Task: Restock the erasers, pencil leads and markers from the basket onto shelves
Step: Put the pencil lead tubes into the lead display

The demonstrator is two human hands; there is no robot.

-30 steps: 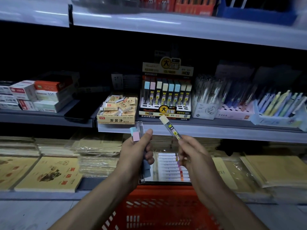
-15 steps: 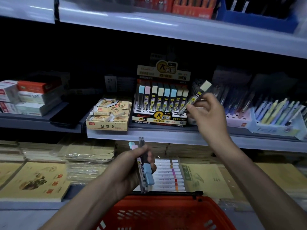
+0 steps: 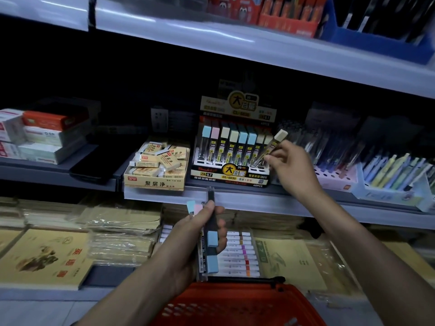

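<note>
Now our right hand [image 3: 289, 168] has carried 1 cream-capped pencil lead tube [image 3: 270, 147] from in front of our chest, where it was 1 second ago beside the left hand, up to the lead display box [image 3: 229, 175] on the middle shelf [image 3: 235, 198]. Half a second ago the tube hung above the box's right end; now its lower tip has dropped to the rightmost slots in the front rows, though it leans to the right and we cannot tell whether the tip has entered a slot. Thumb and fingertips pinch the tube low on its clear body. Our left hand [image 3: 195, 234] has stayed low over the red basket [image 3: 235, 302], fingers wrapped round a bundle of lead tubes [image 3: 211, 241] with blue and pink caps showing at both ends. We judge that this tube is near seated, needing only to be stood upright and pushed down, and that the bundle means more of the same trips. The eraser box [image 3: 155, 182] just left of the display looks well filled.
</note>
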